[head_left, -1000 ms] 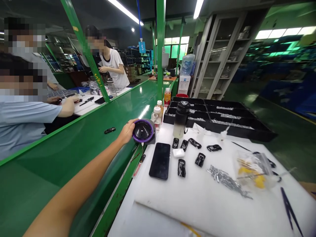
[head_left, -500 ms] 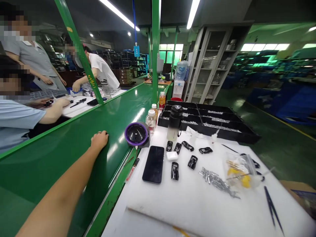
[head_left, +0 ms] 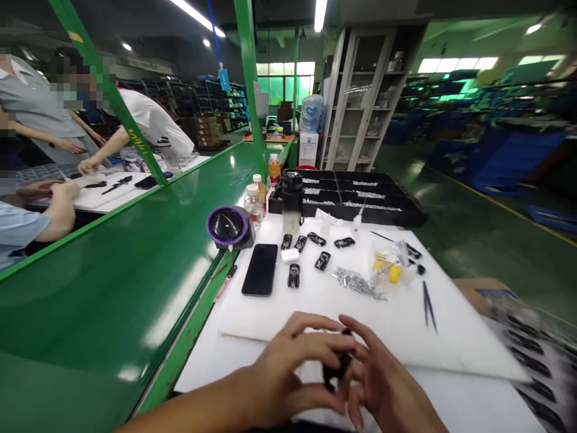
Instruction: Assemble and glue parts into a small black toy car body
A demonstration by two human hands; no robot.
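My left hand [head_left: 297, 364] and my right hand [head_left: 372, 376] meet over the near part of the white foam sheet [head_left: 265, 316]. Between their fingers is a small black toy car body [head_left: 336, 367], mostly covered and a little blurred. Both hands have their fingers curled round it. Beyond them on the sheet lie several glossy black toy car bodies [head_left: 294, 275] and a heap of small silver metal parts [head_left: 358, 282]. Dark tweezers [head_left: 429, 307] rest to the right. A clear bag [head_left: 391, 264] with yellow pieces inside lies behind the tweezers.
A black phone [head_left: 260, 269], a white case [head_left: 290, 255] and a purple-rimmed round fan [head_left: 228, 225] are at the left. Behind stand a dark bottle [head_left: 292, 201] and a black divided tray [head_left: 383, 210]. A green conveyor belt [head_left: 180, 222] runs along the left, with co-workers across it.
My left hand has left the green belt and come over the white sheet. My right hand has come into view, and both now hold a black car body. The view has turned slightly right.
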